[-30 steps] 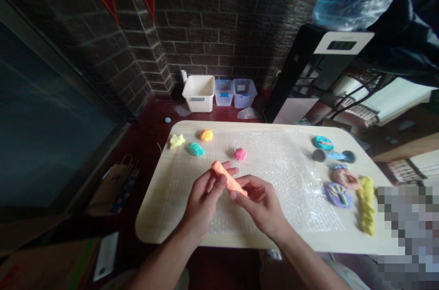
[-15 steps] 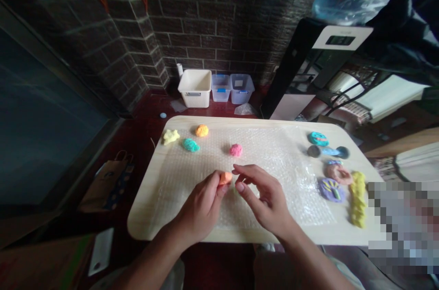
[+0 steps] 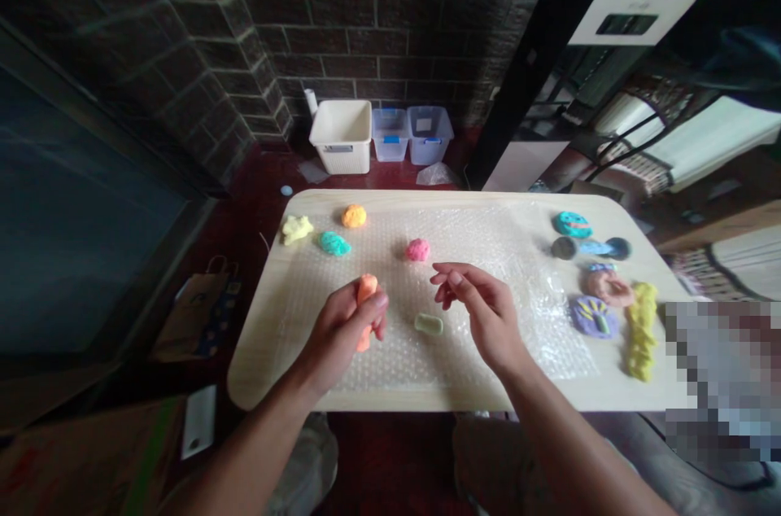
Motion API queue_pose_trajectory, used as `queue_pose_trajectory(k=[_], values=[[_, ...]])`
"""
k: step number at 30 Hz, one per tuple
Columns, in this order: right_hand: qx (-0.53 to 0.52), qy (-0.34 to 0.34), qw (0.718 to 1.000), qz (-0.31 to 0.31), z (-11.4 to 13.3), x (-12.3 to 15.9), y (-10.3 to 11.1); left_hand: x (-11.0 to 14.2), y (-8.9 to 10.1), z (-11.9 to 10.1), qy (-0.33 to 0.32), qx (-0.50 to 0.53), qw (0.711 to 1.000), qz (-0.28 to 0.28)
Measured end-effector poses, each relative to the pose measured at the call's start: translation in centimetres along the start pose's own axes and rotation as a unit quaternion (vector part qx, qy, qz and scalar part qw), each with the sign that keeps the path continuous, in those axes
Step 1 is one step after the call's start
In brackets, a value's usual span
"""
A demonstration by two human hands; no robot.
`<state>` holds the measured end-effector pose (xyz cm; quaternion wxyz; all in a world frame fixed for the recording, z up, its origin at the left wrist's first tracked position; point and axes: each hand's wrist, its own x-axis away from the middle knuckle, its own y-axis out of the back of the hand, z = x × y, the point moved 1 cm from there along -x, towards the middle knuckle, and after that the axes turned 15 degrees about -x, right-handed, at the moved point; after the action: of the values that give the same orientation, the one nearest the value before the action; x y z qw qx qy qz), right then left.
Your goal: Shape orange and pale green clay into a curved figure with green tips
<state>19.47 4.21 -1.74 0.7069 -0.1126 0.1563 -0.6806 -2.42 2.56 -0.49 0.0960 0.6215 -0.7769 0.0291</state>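
Note:
My left hand point(image 3: 342, 329) is wrapped round an orange clay stick point(image 3: 366, 288), held upright over the bubble wrap sheet point(image 3: 500, 239). My right hand point(image 3: 482, 308) hovers to its right with loosely curled, separated fingers and nothing in it. Between the two hands a small pale green clay piece point(image 3: 429, 324) lies on the sheet. A pink clay ball point(image 3: 418, 250) sits just beyond my right hand's fingertips.
The sheet lies on a light wooden table point(image 3: 274, 386). Yellow point(image 3: 296, 229), teal point(image 3: 333, 243) and orange point(image 3: 354, 216) lumps sit far left. Finished clay shapes point(image 3: 601, 288) and a yellow strip point(image 3: 639, 329) line the right side. Plastic bins point(image 3: 381, 137) stand on the floor behind.
My right hand let go of the orange stick and drew away to the right. My left hand turned the stick upright. The pale green piece now shows on the sheet.

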Motion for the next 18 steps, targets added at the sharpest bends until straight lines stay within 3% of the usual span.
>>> queue_pose_trajectory(k=[5, 7, 11, 14, 18], values=[[0.055, 0.001, 0.998, 0.02, -0.2, 0.4, -0.5, 0.5, -1.5, 0.5, 0.097, 0.077, 0.992, -0.02], [0.07, -0.001, 0.997, 0.023, -0.3, 0.5, -0.5, 0.7, -2.0, 0.4, 0.106, 0.081, 0.991, -0.019], [0.054, -0.009, 0.998, 0.044, 0.1, 1.2, -1.2, 0.9, -2.2, 0.2, 0.039, -0.058, 0.998, 0.002], [0.052, -0.007, 0.993, 0.108, 0.9, 1.8, -2.2, 0.8, -2.1, 0.1, -0.025, -0.186, 0.982, 0.006], [0.124, 0.028, 0.972, 0.198, 1.7, 2.2, -2.9, 1.0, -2.0, 0.0, -0.086, -0.285, 0.954, 0.041]])
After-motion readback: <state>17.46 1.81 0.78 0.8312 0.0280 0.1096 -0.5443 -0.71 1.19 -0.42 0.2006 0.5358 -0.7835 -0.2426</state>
